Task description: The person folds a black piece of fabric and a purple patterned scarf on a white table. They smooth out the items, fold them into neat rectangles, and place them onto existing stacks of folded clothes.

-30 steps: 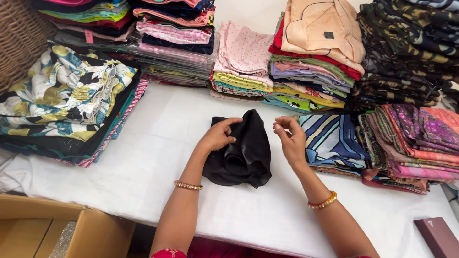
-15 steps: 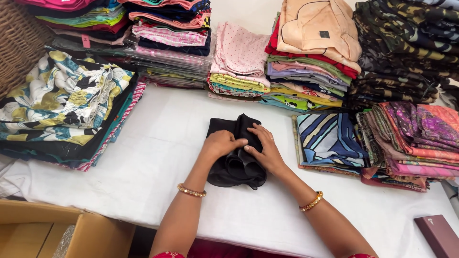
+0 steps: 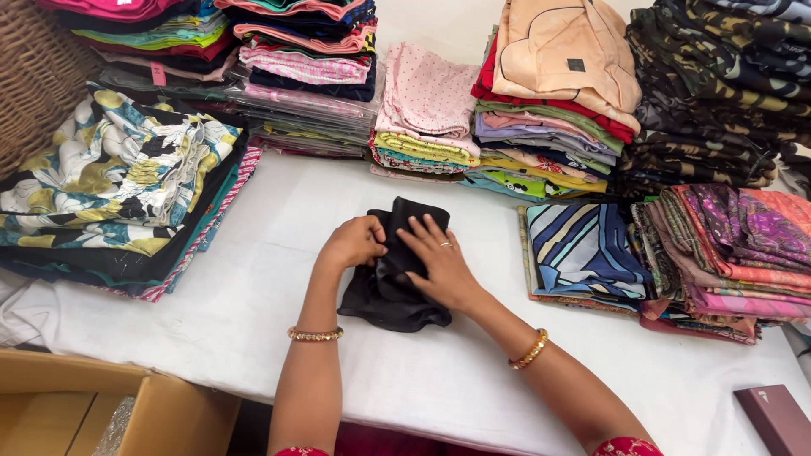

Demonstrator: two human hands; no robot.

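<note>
White table (image 3: 253, 295), black cloth (image 3: 384, 295), folded fabric stacks (image 3: 557, 118)

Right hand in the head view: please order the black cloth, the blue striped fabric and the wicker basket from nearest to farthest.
From the right hand:
1. Black cloth, directly under the palm.
2. Blue striped fabric, to its right.
3. Wicker basket, far left corner.

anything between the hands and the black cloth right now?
Nothing visible. The left hand grips the black cloth at its left edge, and the right hand lies flat on top of it. The fabric stacks sit clear of it.
</note>
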